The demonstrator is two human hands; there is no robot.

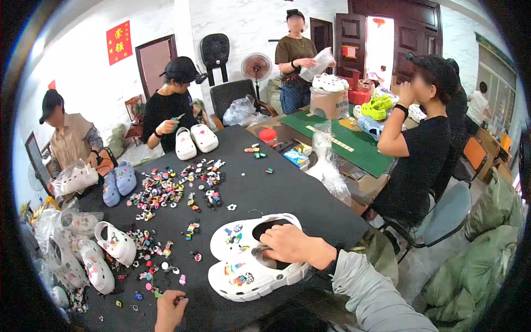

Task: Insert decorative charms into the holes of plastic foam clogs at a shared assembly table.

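A pair of white clogs lies on the black table in front of me, toes to the left: the far clog (pixel 225 243) and the near clog (pixel 227 286), both with colourful charms on their toes. My right hand (pixel 293 247) reaches over them, its fingers curled into the opening of the near clog and gripping its edge. At the table's near side, my left hand (pixel 170 311) has curled fingers around something small and dark that I cannot make out. Beside it lie a pink charm (pixel 182 279) and other loose charms.
A heap of small charms (pixel 166 191) spreads across the table's left half. Decorated white clogs (pixel 115 243), some bagged, crowd the left edge. Blue clogs (pixel 119 182) stand farther back. Co-workers stand or sit around; one (pixel 171 105) works at white clogs. A green mat (pixel 345 146) lies beyond.
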